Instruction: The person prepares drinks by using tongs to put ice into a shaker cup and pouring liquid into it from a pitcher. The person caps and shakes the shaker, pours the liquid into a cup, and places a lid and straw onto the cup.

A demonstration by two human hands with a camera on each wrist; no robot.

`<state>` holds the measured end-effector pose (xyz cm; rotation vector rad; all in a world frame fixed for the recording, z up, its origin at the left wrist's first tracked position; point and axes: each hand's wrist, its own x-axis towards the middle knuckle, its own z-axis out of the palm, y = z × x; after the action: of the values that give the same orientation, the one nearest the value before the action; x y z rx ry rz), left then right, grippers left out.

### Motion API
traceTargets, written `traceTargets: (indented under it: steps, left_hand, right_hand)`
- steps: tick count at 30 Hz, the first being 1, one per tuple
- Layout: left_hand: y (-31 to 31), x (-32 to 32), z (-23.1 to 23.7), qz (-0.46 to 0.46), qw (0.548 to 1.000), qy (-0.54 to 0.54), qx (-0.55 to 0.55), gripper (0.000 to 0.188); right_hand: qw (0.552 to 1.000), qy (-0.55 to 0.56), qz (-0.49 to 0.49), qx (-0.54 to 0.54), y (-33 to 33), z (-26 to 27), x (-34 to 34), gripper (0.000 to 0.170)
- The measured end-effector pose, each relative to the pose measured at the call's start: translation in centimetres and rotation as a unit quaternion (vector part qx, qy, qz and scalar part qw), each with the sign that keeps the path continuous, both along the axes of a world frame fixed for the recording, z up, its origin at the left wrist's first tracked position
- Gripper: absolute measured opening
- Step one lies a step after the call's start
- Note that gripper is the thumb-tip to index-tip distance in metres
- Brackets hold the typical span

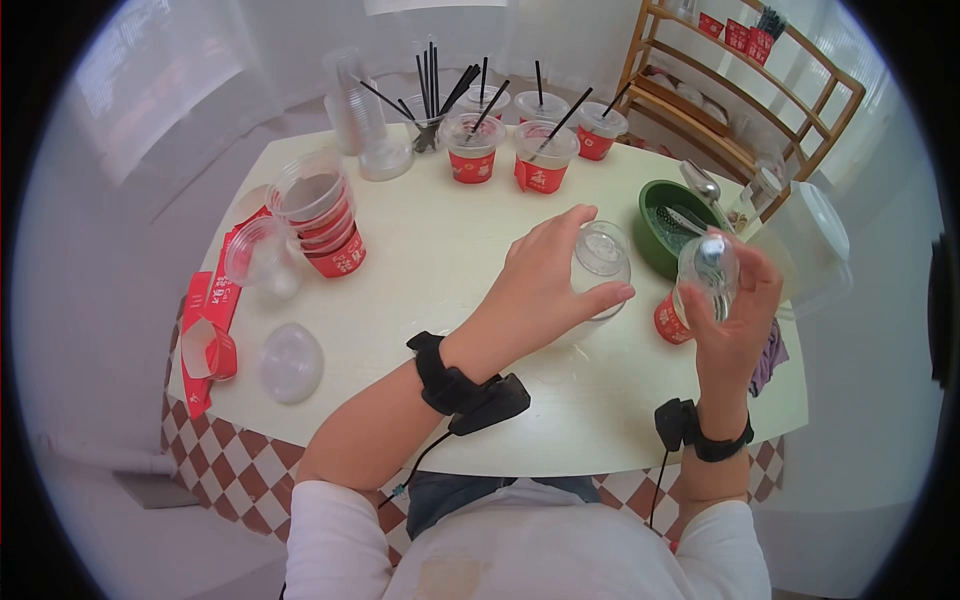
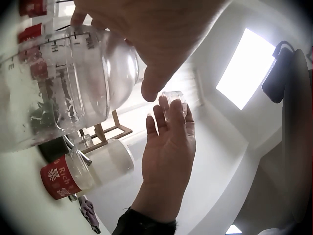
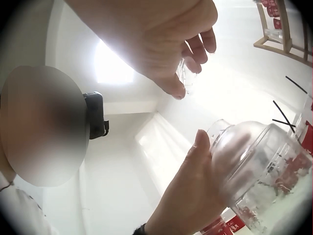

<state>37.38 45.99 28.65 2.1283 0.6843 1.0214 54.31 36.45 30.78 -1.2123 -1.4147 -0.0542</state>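
My left hand [image 1: 535,285] grips a clear plastic shaker [image 1: 603,260] from its left side, fingers and thumb round the domed upper part. Measuring marks run along the shaker body [image 2: 73,83] in the left wrist view. To the right, my raised right hand [image 1: 740,310] pinches a small clear cap [image 1: 708,265] between thumb and fingers. That cap [image 2: 175,100] is held apart from the shaker. Just beyond the right hand sits a clear cup with a red sleeve [image 1: 672,318], partly hidden by the hand in the head view.
A green bowl [image 1: 655,225] with a metal strainer and a lidded plastic pitcher [image 1: 815,235] stand at the right. Several red-sleeved cups with black straws [image 1: 472,165] line the back. Stacked cups [image 1: 335,255], a round lid [image 1: 292,363] and red sleeves [image 1: 215,290] lie left.
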Motion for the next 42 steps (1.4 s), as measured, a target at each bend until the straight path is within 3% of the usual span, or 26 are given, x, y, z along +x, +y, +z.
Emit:
traceTargets:
  steps: [2, 3, 5, 10, 12, 16, 18, 20, 22, 25, 27, 29, 30, 32, 36, 40, 42]
  left_hand:
    - [0.3, 0.2, 0.0, 0.012, 1.0, 0.008, 0.008, 0.072]
    - [0.4, 0.3, 0.0, 0.022, 0.999, 0.018, 0.017, 0.072]
    - [0.7, 0.6, -0.1, 0.022, 0.999, 0.018, 0.019, 0.069]
    - [1.1, 0.6, 0.6, -0.002, 1.0, 0.022, 0.009, 0.056]
    - [0.6, 0.6, 1.8, -0.022, 0.996, -0.046, -0.072, 0.059]
    - [0.9, 0.0, 2.6, -0.001, 0.989, -0.107, -0.1, 0.055]
    - [1.1, -0.7, 2.8, 0.002, 0.974, -0.209, -0.086, 0.055]
    - [0.3, -2.3, 2.6, 0.006, 0.964, -0.23, -0.135, 0.055]
    - [0.2, -4.4, 1.2, 0.028, 0.927, -0.338, -0.162, 0.056]
    - [-0.7, -9.0, -1.8, 0.137, 0.978, -0.13, -0.091, 0.054]
    - [-2.1, -10.6, -3.5, 0.147, 0.983, 0.002, -0.109, 0.054]
    - [-3.0, -11.5, -5.6, 0.142, 0.981, 0.049, -0.122, 0.055]
    - [-3.4, -11.8, -6.0, 0.164, 0.978, 0.047, -0.123, 0.055]
    - [-4.1, -12.2, -6.6, 0.118, 0.973, 0.082, -0.18, 0.056]
    - [-5.0, -12.8, -6.6, 0.115, 0.977, 0.065, -0.168, 0.067]
    - [-5.4, -16.5, -4.5, 0.2, 0.979, 0.034, -0.025, 0.06]
    - [-4.0, -20.1, -4.4, 0.302, 0.951, 0.029, 0.051, 0.046]
  right_hand:
    - [0.983, -0.127, -0.076, -0.109, -2.8, -1.2, 0.4, 0.058]
    - [0.983, -0.127, -0.076, -0.11, -3.7, -1.9, 0.5, 0.058]
    - [0.947, -0.229, -0.019, -0.226, -4.9, -3.7, 0.9, 0.06]
    - [0.909, -0.274, -0.038, -0.312, -5.4, -6.4, 0.4, 0.058]
    - [0.902, -0.228, -0.006, -0.366, -5.2, -6.4, 0.3, 0.056]
    - [0.904, -0.243, 0.019, -0.351, -5.1, -7.1, 0.6, 0.057]
    - [0.91, -0.216, 0.024, -0.353, -5.1, -6.7, 0.5, 0.06]
    - [0.918, -0.212, 0.002, -0.336, -5.4, -6.6, 0.5, 0.061]
    - [0.926, -0.212, -0.003, -0.314, -5.7, -6.3, 0.5, 0.061]
    - [0.955, -0.131, -0.065, -0.259, -7.1, -6.5, 0.8, 0.058]
    - [0.961, -0.073, -0.073, -0.258, -8.0, -6.8, 0.6, 0.052]
    - [0.964, -0.053, -0.052, -0.256, -8.3, -7.5, 0.8, 0.049]
    - [0.967, -0.059, -0.058, -0.242, -8.3, -7.9, 1.0, 0.048]
    - [0.97, -0.068, -0.055, -0.227, -8.2, -8.2, 1.2, 0.046]
    - [0.968, -0.061, -0.071, -0.233, -8.2, -8.2, 0.9, 0.043]
    - [0.966, -0.066, -0.092, -0.233, -8.7, -8.5, 1.4, 0.04]
    - [0.965, -0.059, -0.098, -0.235, -8.9, -8.8, 1.8, 0.039]
